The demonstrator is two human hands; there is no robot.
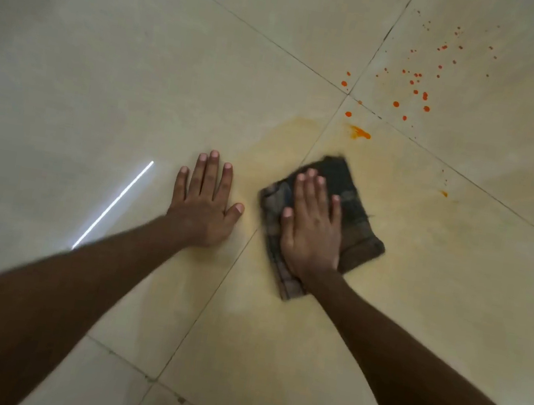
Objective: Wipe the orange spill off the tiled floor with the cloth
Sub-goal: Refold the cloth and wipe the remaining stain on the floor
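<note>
A dark folded cloth [359,212] lies flat on the cream tiled floor [107,57], its edges blurred. My right hand [312,224] presses palm-down on top of it, fingers together and flat. My left hand [205,198] rests flat on the bare tile to the left of the cloth, fingers spread, holding nothing. Orange drops [414,85] are scattered on the tile beyond the cloth, with a bigger orange smear [359,133] just past the cloth's far corner. A pale yellow-orange film [297,130] stains the tiles around the cloth.
Dark grout lines [265,41] cross the floor diagonally. A bright white streak of reflected light [112,205] lies left of my left hand. A small orange fleck [444,193] sits to the right of the cloth.
</note>
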